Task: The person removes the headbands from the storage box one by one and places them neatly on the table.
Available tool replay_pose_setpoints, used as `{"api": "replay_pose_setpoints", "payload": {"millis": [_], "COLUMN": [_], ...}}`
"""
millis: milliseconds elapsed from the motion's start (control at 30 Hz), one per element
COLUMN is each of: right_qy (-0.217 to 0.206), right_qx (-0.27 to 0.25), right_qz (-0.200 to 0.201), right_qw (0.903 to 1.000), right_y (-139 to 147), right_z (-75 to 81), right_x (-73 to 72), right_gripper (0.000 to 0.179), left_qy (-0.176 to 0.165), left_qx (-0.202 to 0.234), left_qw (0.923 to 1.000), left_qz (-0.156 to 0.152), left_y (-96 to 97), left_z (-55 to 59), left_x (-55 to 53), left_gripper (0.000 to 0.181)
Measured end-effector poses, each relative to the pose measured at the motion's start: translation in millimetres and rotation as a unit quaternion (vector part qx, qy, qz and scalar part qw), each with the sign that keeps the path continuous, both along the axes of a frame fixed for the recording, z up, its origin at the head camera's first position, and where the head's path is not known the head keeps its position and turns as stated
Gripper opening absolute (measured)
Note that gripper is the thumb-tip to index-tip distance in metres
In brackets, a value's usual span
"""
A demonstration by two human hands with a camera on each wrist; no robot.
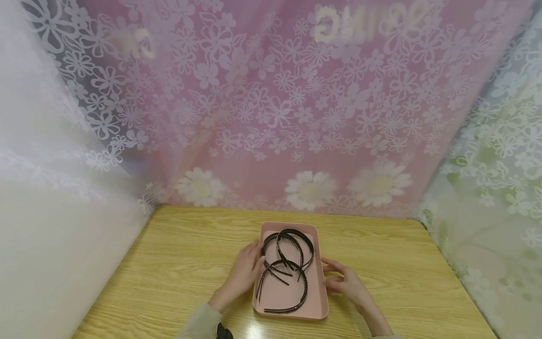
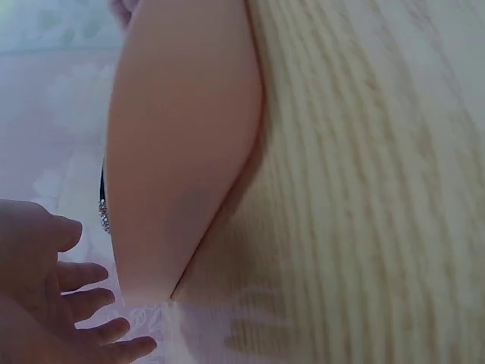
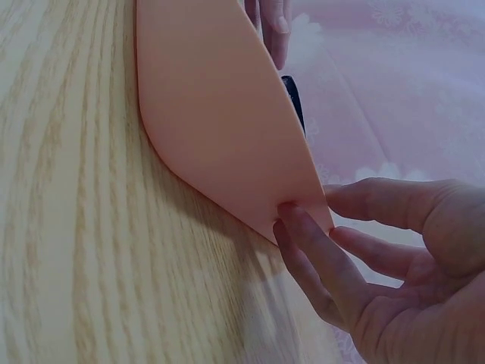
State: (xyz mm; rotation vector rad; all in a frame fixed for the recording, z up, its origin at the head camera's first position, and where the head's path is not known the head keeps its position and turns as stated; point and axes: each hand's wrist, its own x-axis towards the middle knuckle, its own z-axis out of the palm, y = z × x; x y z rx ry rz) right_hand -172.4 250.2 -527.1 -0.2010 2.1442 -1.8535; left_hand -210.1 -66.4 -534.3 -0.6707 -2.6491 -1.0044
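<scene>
A shallow pink tray (image 1: 316,292) sits on the wooden table, its long sides running away from me. Inside lie several black toothed headbands (image 1: 306,288), overlapping toward the far end. My left hand (image 1: 243,272) is at the tray's left side, thumb by the rim. In the left wrist view this hand (image 2: 42,288) has its fingers spread beside the tray wall (image 2: 182,136). On the opposite side is my right hand (image 1: 348,284), fingers extended toward the tray. The right wrist view shows its fingertips (image 3: 292,212) against the outer wall, the thumb at the rim.
The wood-grain table (image 1: 199,245) extends on both sides of the tray. A pink flowered curtain (image 1: 262,117) hangs along its back edge. Pale sheets close off the left (image 1: 63,212) and right (image 1: 495,212).
</scene>
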Motion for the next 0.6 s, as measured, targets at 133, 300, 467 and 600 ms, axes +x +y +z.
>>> {"api": "replay_pose_setpoints", "payload": {"millis": [133,300,467,600], "right_qy": [-0.001,0.000,0.005,0.013], "right_qx": [0.007,0.013,0.010,0.029], "right_qz": [-0.003,-0.006,-0.005,-0.010], "right_qw": [1.0000,0.9999,0.9999,0.9994], "right_y": [0,0,-1,0], "right_z": [-0.1,0.3,2.3,4.1], "right_x": [-1.0,-2.0,-1.7,-4.0], "right_gripper": [0.069,0.069,0.070,0.064], "left_qy": [0.011,0.013,0.005,0.005], "left_qx": [-0.059,-0.122,-0.156,-0.168], "left_qw": [0.9982,0.9924,0.9873,0.9854], "left_qz": [-0.008,0.010,0.027,0.031], "left_y": [2.0,1.9,1.3,1.7], "left_z": [-5.9,-12.8,-15.3,-13.1], "left_x": [1.6,2.5,2.3,2.7], "left_gripper": [0.050,0.061,0.068,0.068]}}
